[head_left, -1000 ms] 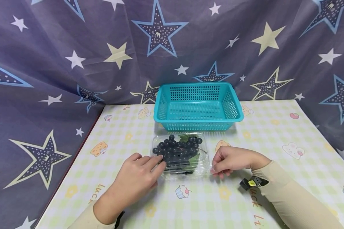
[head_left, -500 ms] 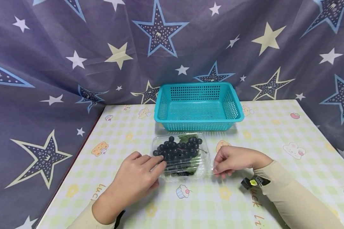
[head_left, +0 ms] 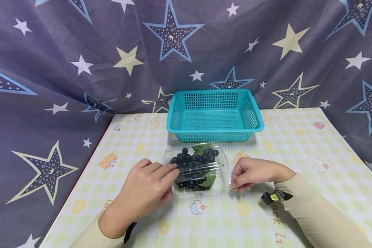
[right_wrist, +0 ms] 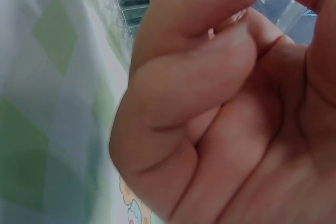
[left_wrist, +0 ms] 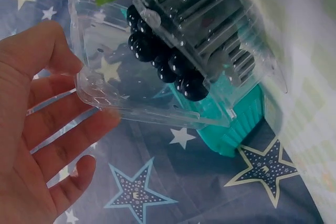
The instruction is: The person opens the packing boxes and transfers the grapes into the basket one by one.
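A clear plastic clamshell box (head_left: 220, 187) lies on the table, filled with dark grapes (head_left: 184, 158) and a green leaf (head_left: 209, 179). Its lid (head_left: 201, 168) is tilted up at the near side, leaving a gap through which grapes show. My left hand (head_left: 150, 186) pinches the lid's left corner between thumb and fingers; the left wrist view has the lid (left_wrist: 97, 98) swung away from the grapes (left_wrist: 170, 66). At the box's right front corner, my right hand (head_left: 251, 174) pinches the edge, and its fingers (right_wrist: 184, 82) are curled in the right wrist view.
Just behind the box stands a turquoise plastic basket (head_left: 215, 131) with perforated walls. A checked cloth with cartoon prints covers the table (head_left: 223, 227). The star-patterned curtain (head_left: 127, 89) hangs behind and along the left side.
The lid's near edge has risen and moved back, uncovering the front grapes and leaf. My left hand has shifted slightly up with it. The right hand has stayed at the corner.
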Action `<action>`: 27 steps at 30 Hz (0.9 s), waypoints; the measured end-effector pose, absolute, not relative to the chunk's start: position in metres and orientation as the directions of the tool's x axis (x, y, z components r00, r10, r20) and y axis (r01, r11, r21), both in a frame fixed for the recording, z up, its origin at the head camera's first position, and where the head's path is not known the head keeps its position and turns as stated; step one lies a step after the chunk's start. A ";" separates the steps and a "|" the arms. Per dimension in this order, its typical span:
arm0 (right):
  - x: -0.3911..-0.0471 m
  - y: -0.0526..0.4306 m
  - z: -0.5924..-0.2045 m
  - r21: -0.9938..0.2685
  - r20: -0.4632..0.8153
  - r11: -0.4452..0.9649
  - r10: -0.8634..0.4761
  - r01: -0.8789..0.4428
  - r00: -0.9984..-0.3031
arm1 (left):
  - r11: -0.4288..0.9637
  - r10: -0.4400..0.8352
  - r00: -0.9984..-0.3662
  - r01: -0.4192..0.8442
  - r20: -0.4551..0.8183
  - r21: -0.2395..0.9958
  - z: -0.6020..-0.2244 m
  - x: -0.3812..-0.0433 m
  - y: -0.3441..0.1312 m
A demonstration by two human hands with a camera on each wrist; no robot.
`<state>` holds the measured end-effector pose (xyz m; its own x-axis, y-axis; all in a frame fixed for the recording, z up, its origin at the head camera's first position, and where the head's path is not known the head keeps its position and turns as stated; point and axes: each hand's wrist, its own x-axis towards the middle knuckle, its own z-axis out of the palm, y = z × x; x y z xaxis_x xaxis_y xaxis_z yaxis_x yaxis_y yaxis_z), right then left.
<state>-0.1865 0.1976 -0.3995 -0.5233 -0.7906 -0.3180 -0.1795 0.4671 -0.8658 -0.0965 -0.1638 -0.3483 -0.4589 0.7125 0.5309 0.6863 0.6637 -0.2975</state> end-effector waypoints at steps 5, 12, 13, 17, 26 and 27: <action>-0.186 0.198 -0.399 -0.863 -0.324 0.474 -0.784 -0.175 -0.529 | 0.671 0.693 -0.439 0.682 0.571 -0.290 -0.344 -0.101 -0.164; -0.187 0.198 -0.400 -0.863 -0.319 0.472 -0.787 -0.181 -0.528 | 0.667 0.662 -0.393 0.697 0.639 -0.263 -0.339 -0.109 -0.165; -0.187 0.198 -0.400 -0.863 -0.320 0.471 -0.787 -0.180 -0.528 | 0.666 0.656 -0.386 0.700 0.649 -0.257 -0.338 -0.111 -0.165; -0.187 0.198 -0.401 -0.866 -0.318 0.468 -0.787 -0.177 -0.529 | 0.670 0.633 -0.368 0.702 0.681 -0.242 -0.334 -0.115 -0.165; -0.187 0.198 -0.403 -0.868 -0.318 0.466 -0.789 -0.174 -0.525 | 0.715 0.575 -0.419 0.674 0.703 -0.183 -0.325 -0.127 -0.165; -0.187 0.198 -0.403 -0.867 -0.317 0.467 -0.788 -0.176 -0.527 | 0.722 0.569 -0.432 0.669 0.700 -0.175 -0.325 -0.128 -0.166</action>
